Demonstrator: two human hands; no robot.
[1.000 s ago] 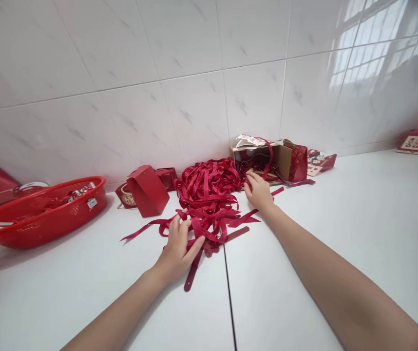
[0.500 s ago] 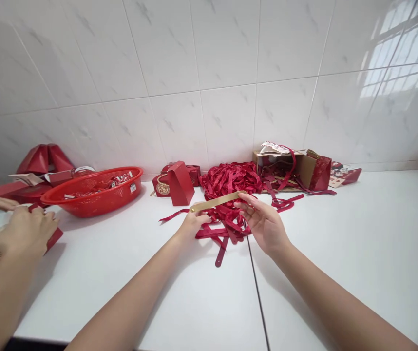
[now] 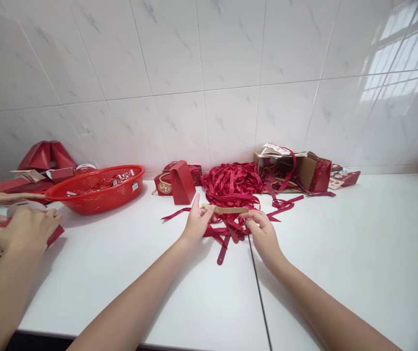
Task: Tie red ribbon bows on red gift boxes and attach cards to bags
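Against white wall tiles, over the white surface (image 3: 340, 234), we hold a gold strip (image 3: 225, 209) level, left hand (image 3: 196, 222) and right hand (image 3: 262, 231) each pinching one end just above the red ribbon pile (image 3: 233, 180), which seems to call for an even grip.

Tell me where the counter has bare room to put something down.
Bare: the counter right of the right hand, in front of the cardboard box; between the red basket and the left hand. Crowded: the ribbon pile along the wall.
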